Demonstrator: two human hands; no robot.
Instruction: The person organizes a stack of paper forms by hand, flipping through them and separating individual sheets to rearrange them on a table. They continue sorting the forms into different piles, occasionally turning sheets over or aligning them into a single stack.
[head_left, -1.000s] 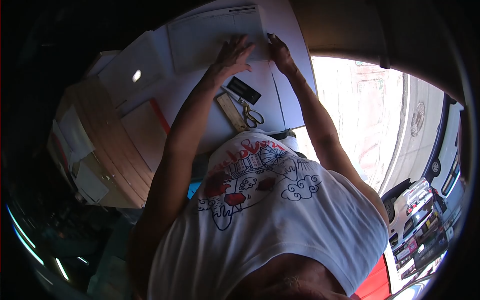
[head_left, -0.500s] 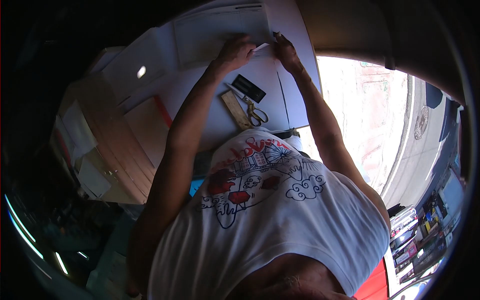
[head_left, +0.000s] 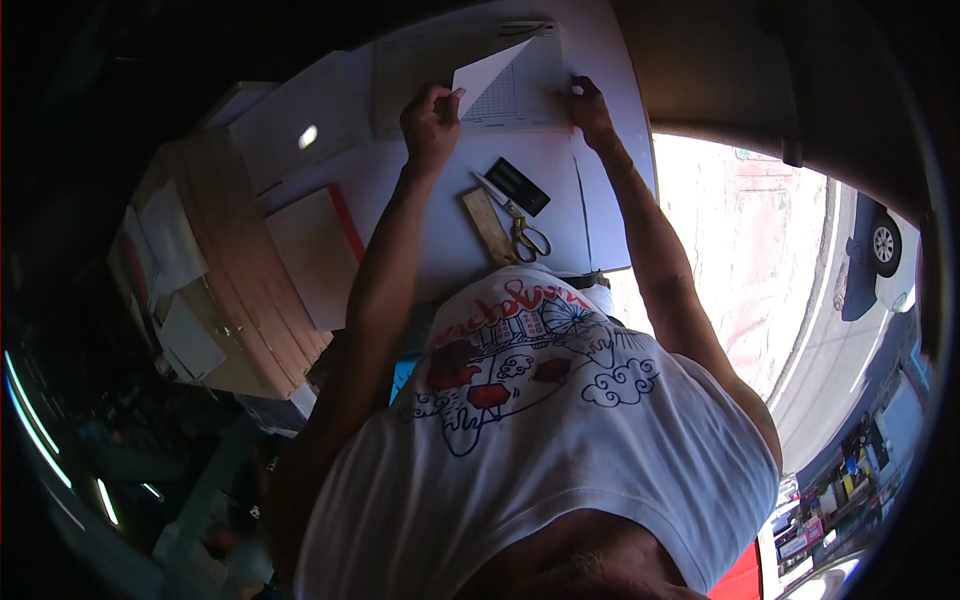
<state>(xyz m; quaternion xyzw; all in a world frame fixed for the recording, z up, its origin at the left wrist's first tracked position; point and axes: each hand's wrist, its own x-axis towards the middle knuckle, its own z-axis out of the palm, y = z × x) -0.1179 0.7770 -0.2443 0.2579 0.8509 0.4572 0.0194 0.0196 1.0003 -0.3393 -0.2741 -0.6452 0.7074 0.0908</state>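
Thumb and fingers of the left hand (head_left: 432, 128) pinched a paper sheet (head_left: 487, 78) near its corner, apparently so that this part stood up off the printed page (head_left: 508, 100) showing just to its right. Taken from the far left, wooden boards (head_left: 218, 255) bore loose papers (head_left: 170, 235); beside them lay a flat, red-edged panel (head_left: 310, 250), well apart from both hands. Next, the raised sheet was over the far part of the white tabletop (head_left: 442, 240). Nearer the body were a wooden strip (head_left: 487, 228), gold-handled scissors (head_left: 528, 238) and a dark box (head_left: 518, 187), grouped close together, perhaps to be within easy reach without covering the paper. The scissors' handles lay toward the person, which would suit a quick pick-up. Farthest right, the right hand (head_left: 592, 112) was by the printed page's right edge, fingers curled, possibly to steady it; whether they gripped anything, I could not tell.
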